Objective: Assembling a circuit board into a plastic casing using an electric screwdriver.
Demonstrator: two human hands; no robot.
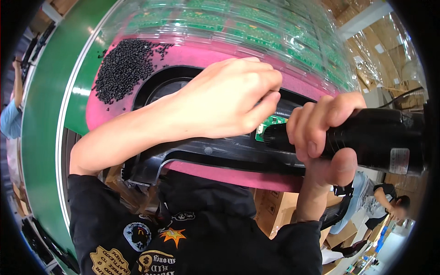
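Observation:
My right hand point(321, 121) is wrapped around a black electric screwdriver point(378, 137), lying nearly level with its ribbed nose toward the left. That nose is over a small green circuit board point(274, 120) inside a long black plastic housing point(220, 147). My left hand point(243, 96) reaches across the housing, its fingers curled closed just left of and above the board. Whatever those fingers hold, if anything, is hidden behind the hand. The driver's tip and part of the board are covered too.
The housing rests on a pink mat point(215, 178). A heap of small black screws point(123, 68) lies at the mat's far left. Clear plastic trays of green boards point(256, 30) stand behind. A green conveyor belt point(41, 137) runs along the left. Another person point(389, 201) is at lower right.

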